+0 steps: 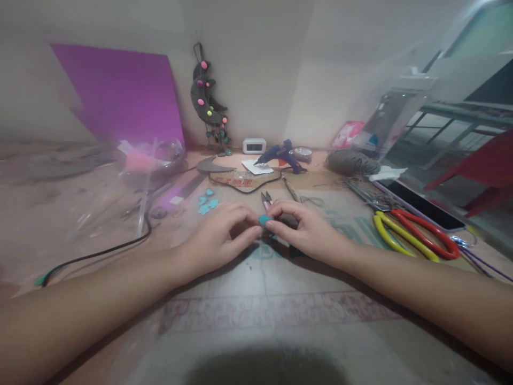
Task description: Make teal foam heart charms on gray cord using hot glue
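Note:
Between my two hands is a small teal piece (264,220), perhaps felt or foam, pinched at its edges by the fingertips. My left hand (224,235) closes thumb and finger on its left side. From the other side, my right hand (306,230) grips it the same way. Just beyond the fingers lie thread snips (266,199), their points facing away. Several flat teal flower and heart shapes (206,203) rest on the table to the left of the hands. The exact form of the held piece is partly covered by fingers.
A blue glue gun (276,154) lies by a white digital clock (254,145). Grey yarn (351,162), a phone (420,203) and red-and-yellow-handled scissors (417,235) are at right. A grey moon hanging (206,99) and purple sheet (124,91) stand against the wall. A black cord (100,248) crosses the left.

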Demonstrator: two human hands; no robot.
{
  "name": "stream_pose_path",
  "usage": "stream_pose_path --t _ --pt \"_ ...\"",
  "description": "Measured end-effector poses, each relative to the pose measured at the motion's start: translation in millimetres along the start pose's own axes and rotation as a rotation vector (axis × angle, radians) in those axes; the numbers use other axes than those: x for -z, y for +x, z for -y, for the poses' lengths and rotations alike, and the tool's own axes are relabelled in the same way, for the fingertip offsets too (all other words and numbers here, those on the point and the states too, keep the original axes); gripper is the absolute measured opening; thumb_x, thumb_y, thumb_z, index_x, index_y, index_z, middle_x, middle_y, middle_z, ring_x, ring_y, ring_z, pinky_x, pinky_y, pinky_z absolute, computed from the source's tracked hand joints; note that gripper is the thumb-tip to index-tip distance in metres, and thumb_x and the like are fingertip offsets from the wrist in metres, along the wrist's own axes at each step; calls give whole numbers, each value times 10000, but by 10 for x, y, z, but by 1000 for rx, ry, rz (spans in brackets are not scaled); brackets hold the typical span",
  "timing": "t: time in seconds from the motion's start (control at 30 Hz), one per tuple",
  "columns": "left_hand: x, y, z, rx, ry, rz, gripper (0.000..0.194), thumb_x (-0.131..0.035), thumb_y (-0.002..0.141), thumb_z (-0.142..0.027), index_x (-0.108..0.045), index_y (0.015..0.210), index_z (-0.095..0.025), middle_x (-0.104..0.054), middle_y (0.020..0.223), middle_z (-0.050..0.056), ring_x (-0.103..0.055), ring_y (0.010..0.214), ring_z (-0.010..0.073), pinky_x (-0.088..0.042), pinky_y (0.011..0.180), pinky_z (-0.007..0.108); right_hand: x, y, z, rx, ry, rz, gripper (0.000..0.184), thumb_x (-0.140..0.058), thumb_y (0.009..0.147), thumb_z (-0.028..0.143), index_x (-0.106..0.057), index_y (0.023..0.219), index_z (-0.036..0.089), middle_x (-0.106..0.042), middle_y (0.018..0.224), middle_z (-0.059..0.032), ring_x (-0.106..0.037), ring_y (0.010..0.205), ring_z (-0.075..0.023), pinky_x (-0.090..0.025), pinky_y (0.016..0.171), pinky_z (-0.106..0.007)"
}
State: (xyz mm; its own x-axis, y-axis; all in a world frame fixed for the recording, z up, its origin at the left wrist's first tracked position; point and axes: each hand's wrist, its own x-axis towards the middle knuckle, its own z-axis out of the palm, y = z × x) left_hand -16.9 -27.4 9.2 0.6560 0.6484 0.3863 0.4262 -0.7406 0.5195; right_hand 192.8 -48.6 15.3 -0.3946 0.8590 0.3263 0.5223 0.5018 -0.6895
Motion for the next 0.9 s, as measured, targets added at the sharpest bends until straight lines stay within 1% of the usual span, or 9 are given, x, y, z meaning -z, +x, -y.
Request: stream_pose_path --t 0.17,0.3,0.37,0.47,0.57,0.63,0.7,0.8,0.9 --pt "12 -8 -8 7 -11 2 193 -478 951 -285 -605 862 -169 -614 842 34 -561 823 177 -435 758 315 0 2 26 -2 -7 27 132 -585 886 275 -612 793 186 -634 803 -8 -580 762 -134 -444 723 -255" --pt "-1 -14 5 32 -22 -78 122 -556 914 -285 -579 886 -168 -622 879 32 -575 843 171 -444 765 304 5 -8 33 -51 -2 -6 140 -588 886 298 -623 808 187 -654 819 -12 -592 775 -141 -447 713 -257" --pt "-11 -15 15 22 5 -100 130 -593 896 -300 -574 885 -173 -627 889 33 -577 852 175 -444 775 311 5 -10 35 -83 7 -18 149 -582 888 307 -630 810 190 -663 821 -13 -598 777 -144 -451 710 -260" --pt "-10 -22 26 -49 85 -131 135 -597 904 -310 -574 877 -180 -629 891 36 -572 861 179 -438 789 324 -1 -9 38 -97 -8 -29 144 -588 878 306 -641 808 192 -674 819 -16 -607 768 -146 -459 702 -261" --pt "11 -37 31 -167 198 -158 91 -587 916 -276 -576 888 -190 -633 915 38 -567 893 181 -430 816 333 -7 -4 35 -114 -13 -19 144 -592 870 309 -651 812 191 -683 828 -20 -618 780 -152 -466 704 -262" --pt "19 -44 35 -256 265 -158 55 -577 924 -256 -590 935 -204 -639 931 35 -570 897 177 -432 817 331 -7 0 31 -128 7 3 151 -585 872 311 -657 819 189 -683 821 -21 -621 782 -155 -469 708 -264" --pt "19 -40 44 -331 310 -193 78 -580 926 -261 -603 987 -219 -646 925 30 -576 875 173 -436 798 330 -2 3 30 -132 31 34 163 -578 876 316 -663 827 186 -680 811 -19 -620 778 -156 -469 714 -266" --pt "15 -24 57 -380 353 -260 89 -606 915 -275 -619 977 -212 -655 896 31 -579 849 177 -442 776 339 9 0 38 -125 60 71 176 -571 882 319 -668 829 182 -679 811 -17 -616 773 -152 -466 720 -265" --pt "20 -14 61 -392 370 -244 70 -625 905 -263 -622 926 -197 -669 870 32 -578 829 179 -447 768 346 14 -4 45 -119 80 73 169 -577 879 313 -669 826 181 -679 814 -15 -610 769 -148 -464 717 -262"
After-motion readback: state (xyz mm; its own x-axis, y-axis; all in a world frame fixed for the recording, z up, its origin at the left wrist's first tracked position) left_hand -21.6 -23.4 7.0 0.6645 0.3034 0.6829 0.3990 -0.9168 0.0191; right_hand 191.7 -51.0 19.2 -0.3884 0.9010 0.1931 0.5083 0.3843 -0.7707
